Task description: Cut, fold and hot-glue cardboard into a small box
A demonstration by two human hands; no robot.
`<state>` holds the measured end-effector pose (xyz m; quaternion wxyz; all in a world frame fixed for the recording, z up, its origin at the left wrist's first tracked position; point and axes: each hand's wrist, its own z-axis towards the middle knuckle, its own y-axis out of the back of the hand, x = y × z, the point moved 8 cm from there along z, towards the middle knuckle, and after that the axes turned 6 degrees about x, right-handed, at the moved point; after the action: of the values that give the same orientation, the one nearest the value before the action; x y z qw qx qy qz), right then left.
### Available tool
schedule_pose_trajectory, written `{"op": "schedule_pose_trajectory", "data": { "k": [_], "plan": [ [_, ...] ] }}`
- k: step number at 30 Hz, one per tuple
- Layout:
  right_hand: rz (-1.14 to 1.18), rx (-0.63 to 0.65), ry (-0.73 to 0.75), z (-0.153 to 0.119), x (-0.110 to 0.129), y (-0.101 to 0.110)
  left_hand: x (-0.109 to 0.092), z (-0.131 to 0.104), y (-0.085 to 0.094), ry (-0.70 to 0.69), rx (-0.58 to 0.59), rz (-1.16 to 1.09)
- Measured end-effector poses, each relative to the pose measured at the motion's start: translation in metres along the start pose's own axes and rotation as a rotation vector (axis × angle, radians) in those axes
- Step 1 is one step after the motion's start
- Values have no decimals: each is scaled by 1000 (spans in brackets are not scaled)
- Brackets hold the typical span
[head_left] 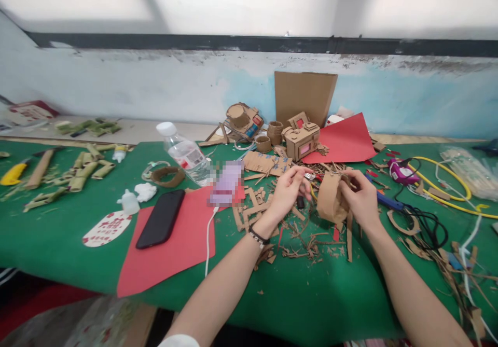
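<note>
My right hand (pixel 360 194) grips a round cardboard ring (pixel 330 197) by its right rim, fingers and thumb closed on the edge, and holds it just above the green table. To its left, my left hand (pixel 290 191) is closed with thumb and fingers pinched together. A small silvery metal piece (pixel 309 176) shows at its fingertips; whether the hand holds it or it lies behind, I cannot tell. Brown cardboard scraps (pixel 305 240) are scattered below both hands. A cardboard camera model (pixel 301 142) stands behind them.
Left of my hands are a tilted water bottle (pixel 184 152), a black phone (pixel 161 219) on red paper (pixel 175 259) and a blurred purple phone with a white cable (pixel 210 238). To the right lie a blue-handled tool (pixel 391 200), black cord and a yellow cable (pixel 462 181).
</note>
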<state>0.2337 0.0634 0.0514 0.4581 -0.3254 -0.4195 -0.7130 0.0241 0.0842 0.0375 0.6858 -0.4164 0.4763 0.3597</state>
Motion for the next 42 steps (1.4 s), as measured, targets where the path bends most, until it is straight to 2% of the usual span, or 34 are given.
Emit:
{"op": "schedule_pose_trajectory", "data": {
  "k": [5, 7, 11, 14, 19, 25, 30, 33, 35, 39, 42],
  "plan": [
    [142, 186, -18, -4, 4, -20, -4, -6, -17, -96, 96, 222],
    [189, 216, -17, -6, 9, -24, -4, -8, -20, -124, 103, 286],
    [230, 234, 19, -10, 15, -27, -9, -11, -17, -181, 39, 353],
    [238, 258, 120, -12, 20, -28, -16, -12, -17, -244, 36, 347],
    [130, 220, 282, -14, 30, -21, -29, -16, -18, -361, 41, 388],
    [132, 223, 330, -18, 40, -18, -36, -22, -23, -413, 50, 503],
    [130, 228, 315, -20, 40, -21, -32, -23, -28, -417, 48, 503],
    [141, 214, 272, -18, 35, -22, -32, -22, -29, -418, 15, 500],
    [122, 171, 245, -16, 33, -19, -39, -22, -25, -455, -59, 512],
    [114, 47, 156, -12, 23, -9, -68, -34, -6, -597, -315, 413],
    [166, 15, 109, -10, 13, -6, -91, -53, -9, -659, -319, 295]
  ]
}}
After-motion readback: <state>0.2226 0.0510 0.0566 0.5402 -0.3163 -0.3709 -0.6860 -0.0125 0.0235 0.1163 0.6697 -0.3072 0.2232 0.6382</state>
